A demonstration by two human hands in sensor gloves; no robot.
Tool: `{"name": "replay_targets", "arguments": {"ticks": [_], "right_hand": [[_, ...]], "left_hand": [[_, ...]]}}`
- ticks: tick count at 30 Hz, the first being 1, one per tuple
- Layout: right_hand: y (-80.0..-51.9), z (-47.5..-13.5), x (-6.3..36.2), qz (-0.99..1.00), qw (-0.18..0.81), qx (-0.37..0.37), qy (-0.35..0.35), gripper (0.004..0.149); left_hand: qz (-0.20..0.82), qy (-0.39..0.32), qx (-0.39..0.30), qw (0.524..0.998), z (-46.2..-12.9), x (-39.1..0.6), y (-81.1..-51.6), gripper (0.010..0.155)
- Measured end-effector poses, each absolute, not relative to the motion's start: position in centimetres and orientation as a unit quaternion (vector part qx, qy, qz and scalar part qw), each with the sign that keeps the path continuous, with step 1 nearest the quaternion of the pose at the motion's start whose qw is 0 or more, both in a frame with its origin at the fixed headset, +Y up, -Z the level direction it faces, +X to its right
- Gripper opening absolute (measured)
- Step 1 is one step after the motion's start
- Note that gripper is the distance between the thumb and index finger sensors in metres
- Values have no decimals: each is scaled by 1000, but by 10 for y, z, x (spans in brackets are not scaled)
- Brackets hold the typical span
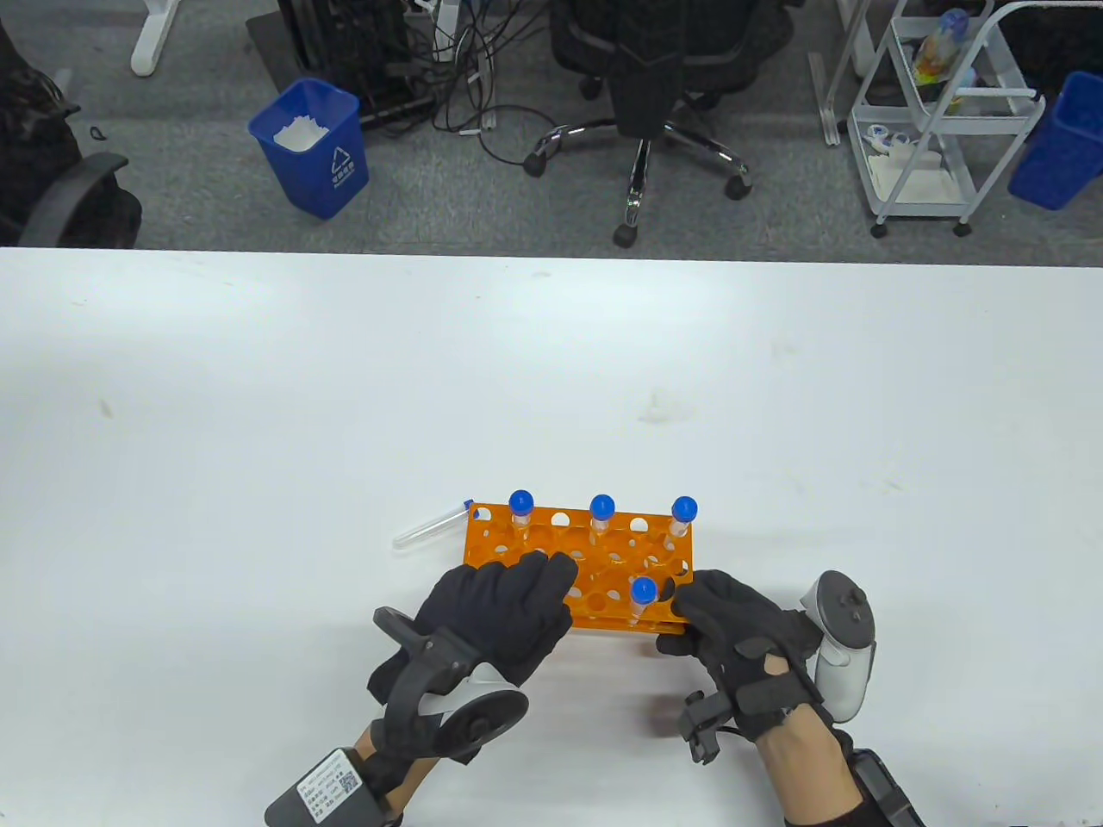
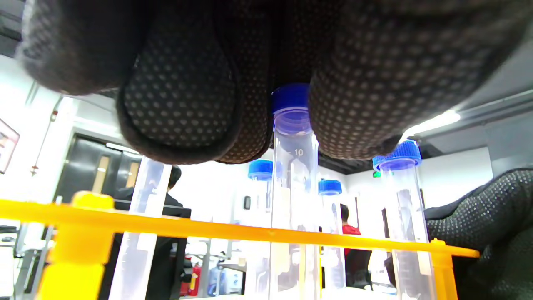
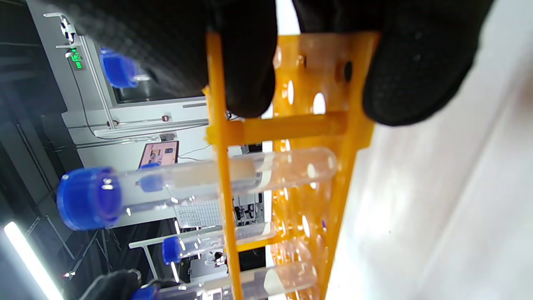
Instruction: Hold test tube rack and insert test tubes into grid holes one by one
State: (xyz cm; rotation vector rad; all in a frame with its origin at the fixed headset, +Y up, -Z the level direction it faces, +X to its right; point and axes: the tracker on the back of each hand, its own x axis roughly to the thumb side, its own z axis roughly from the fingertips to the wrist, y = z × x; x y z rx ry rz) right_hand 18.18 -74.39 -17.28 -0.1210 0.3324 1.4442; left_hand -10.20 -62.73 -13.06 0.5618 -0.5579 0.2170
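Observation:
An orange test tube rack [image 1: 577,560] stands on the white table near its front. Three blue-capped test tubes stand in its far row [image 1: 601,508] and one [image 1: 643,591] stands near its right front. My left hand [image 1: 539,586] reaches over the rack's left front. In the left wrist view its fingers [image 2: 183,104] pinch the blue cap of a tube [image 2: 293,166] that stands upright through the rack's top plate [image 2: 166,225]. My right hand [image 1: 689,613] grips the rack's right front corner, with fingers [image 3: 250,62] on both sides of the frame [image 3: 291,127]. One loose tube [image 1: 429,527] lies left of the rack.
The table's far edge [image 1: 551,251] runs across the view. Beyond it on the floor are an office chair [image 1: 642,103], blue bins [image 1: 312,146] and a white cart [image 1: 944,112].

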Motion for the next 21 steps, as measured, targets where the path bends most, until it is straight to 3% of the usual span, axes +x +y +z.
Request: {"name": "replay_targets", "arguments": {"ticks": [21], "right_hand": [[-746, -176, 182, 665, 727, -62, 158, 43]], "left_hand": [[85, -255, 229, 936, -131, -121, -619, 66]]}}
